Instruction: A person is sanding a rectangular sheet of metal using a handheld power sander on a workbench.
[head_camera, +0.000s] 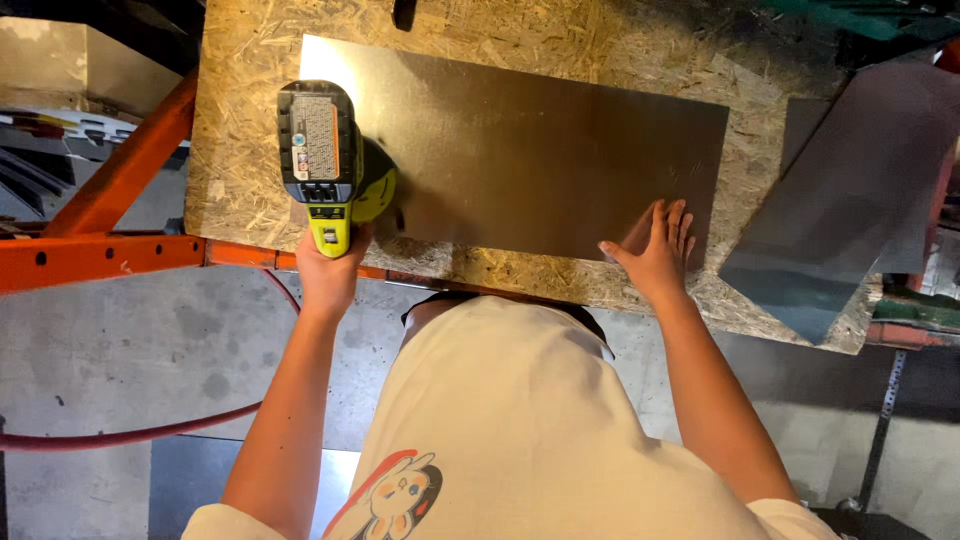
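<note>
A broad workbench top of pale chipboard (250, 110), carried on an orange steel frame (110, 190), was seen from above, and on it a large rectangular sheet of dull grey metal (540, 150) was laid flat, its long axis running from left to right across the bench and dipping slightly towards the right. The sheet's near long edge was set just inside the bench's front edge. The sheet was judged to be thin, smooth and fairly light, stiff enough to lie flat yet liable to slide and flex, with edges that could cut; it would best be steadied by a palm pressed on its face or lifted by opposite edges. A second, darker folded metal panel (850, 190) was set well apart at the right, overhanging the bench corner. A lime-green and black cordless power tool with a battery pack (330, 160) was held upright at the sheet's near left corner, its working end pointed down and hidden beneath its body, so that contact could not be told. The left hand (330, 270) was wrapped around the tool's grip, fingers closed upon it. The right hand (655, 245) was pressed flat on the sheet's near right corner, fingers straight and slightly spread, holding nothing. A red hose (140, 435) was trailed across the concrete floor (120, 340) below
</note>
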